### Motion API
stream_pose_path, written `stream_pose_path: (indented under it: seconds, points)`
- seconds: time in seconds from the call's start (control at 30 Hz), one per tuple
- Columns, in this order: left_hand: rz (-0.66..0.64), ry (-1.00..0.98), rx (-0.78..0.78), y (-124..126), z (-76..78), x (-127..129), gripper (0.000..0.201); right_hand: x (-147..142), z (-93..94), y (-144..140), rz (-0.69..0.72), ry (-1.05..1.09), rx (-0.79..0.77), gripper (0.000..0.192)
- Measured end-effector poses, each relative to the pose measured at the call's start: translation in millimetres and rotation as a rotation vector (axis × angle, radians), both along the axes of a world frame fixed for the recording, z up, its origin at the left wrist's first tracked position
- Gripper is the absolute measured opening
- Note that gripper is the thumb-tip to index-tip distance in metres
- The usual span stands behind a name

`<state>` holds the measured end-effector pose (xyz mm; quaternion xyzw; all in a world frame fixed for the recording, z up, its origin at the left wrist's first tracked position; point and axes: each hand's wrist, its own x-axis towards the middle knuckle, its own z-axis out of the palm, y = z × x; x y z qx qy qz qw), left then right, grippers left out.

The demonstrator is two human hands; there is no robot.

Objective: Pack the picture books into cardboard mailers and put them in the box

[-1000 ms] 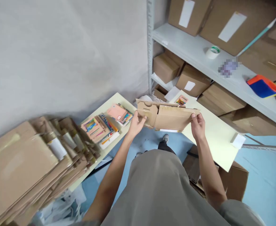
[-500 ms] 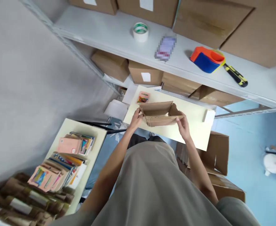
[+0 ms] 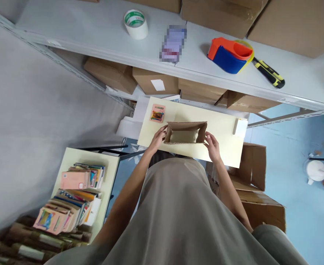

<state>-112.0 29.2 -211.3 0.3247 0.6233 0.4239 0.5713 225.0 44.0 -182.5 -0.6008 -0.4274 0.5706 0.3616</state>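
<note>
A small cardboard box [image 3: 188, 126] is held between my two hands just over the cream tabletop [image 3: 222, 136]. It is open at the top, and the pale table surface seems to show through its bottom. My left hand [image 3: 157, 140] grips the left end, its fingers partly hidden by the cardboard. At the right end, the fingers of my right hand [image 3: 213, 146] close on the corner. To the upper left of the box lies a pink booklet or card [image 3: 157, 113] with a colourful picture.
A grey shelf [image 3: 101, 48] ahead carries a tape roll [image 3: 136, 25], a blurred phone-like object [image 3: 173, 43], an orange-blue tape dispenser [image 3: 229, 55] and a utility knife [image 3: 269, 73]. Books [image 3: 75, 176] are stacked on the left side table. Open cartons [image 3: 251, 165] stand at right.
The box has squared up and now faces me with its opening, where before it was tilted and skewed. Both hands stay at its ends. The view has shifted slightly.
</note>
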Motion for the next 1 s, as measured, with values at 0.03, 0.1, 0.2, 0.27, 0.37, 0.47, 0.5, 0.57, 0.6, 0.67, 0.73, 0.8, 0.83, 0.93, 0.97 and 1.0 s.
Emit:
stream_pose_path:
  seconds: [0.03, 0.1, 0.2, 0.27, 0.37, 0.47, 0.5, 0.57, 0.6, 0.67, 0.73, 0.8, 0.83, 0.93, 0.97, 1.0]
  points:
    - [-0.014, -0.024, -0.03, -3, 2.4, -1, 0.065, 0, 0.3, 5, 0.017, 0.011, -0.009, 0.07]
    - [-0.042, -0.056, -0.056, -8, 6.6, -3, 0.066, -1, 2.3, 13, 0.049, 0.042, -0.012, 0.065]
    - [-0.042, -0.063, -0.018, -12, 9.9, -4, 0.075, -3, 7.4, 23, 0.068, 0.064, 0.006, 0.06]
    - [-0.007, -0.054, 0.033, -12, 8.8, -5, 0.082, -5, 9.4, 27, 0.072, 0.054, 0.006, 0.058]
    - [0.045, -0.008, 0.073, -8, 2.0, -4, 0.083, -9, 5.8, 33, 0.073, 0.007, -0.019, 0.06]
    - [0.048, 0.075, 0.076, -3, -7.1, -3, 0.079, -11, -5.1, 39, 0.085, -0.069, -0.041, 0.067]
    - [0.043, 0.105, 0.079, -2, -9.6, -2, 0.077, -11, -9.1, 41, 0.091, -0.095, -0.042, 0.07]
    - [0.044, 0.174, 0.095, -2, -12.8, -2, 0.072, -9, -15.9, 46, 0.11, -0.138, -0.036, 0.078]
    - [0.05, 0.214, 0.108, -2, -13.2, -2, 0.07, -8, -18.1, 48, 0.121, -0.155, -0.031, 0.083]
    - [0.052, 0.289, 0.147, -2, -11.8, -5, 0.071, -4, -19.5, 53, 0.157, -0.179, -0.02, 0.095]
    - [0.011, 0.329, 0.186, -3, -7.6, -10, 0.079, 0, -16.8, 56, 0.207, -0.208, -0.009, 0.107]
    - [-0.079, 0.322, 0.208, -2, -1.1, -17, 0.089, 3, -10.8, 58, 0.267, -0.254, 0.015, 0.117]
    - [-0.132, 0.31, 0.214, -2, 2.8, -20, 0.093, 4, -7.0, 58, 0.295, -0.281, 0.038, 0.119]
    - [-0.262, 0.278, 0.229, -2, 17.2, -29, 0.097, 5, 5.5, 58, 0.362, -0.331, 0.11, 0.104]
    - [-0.292, 0.265, 0.229, -2, 22.6, -32, 0.094, 6, 9.5, 57, 0.378, -0.323, 0.119, 0.094]
    - [-0.319, 0.244, 0.223, -3, 27.8, -34, 0.09, 8, 13.3, 57, 0.393, -0.301, 0.117, 0.084]
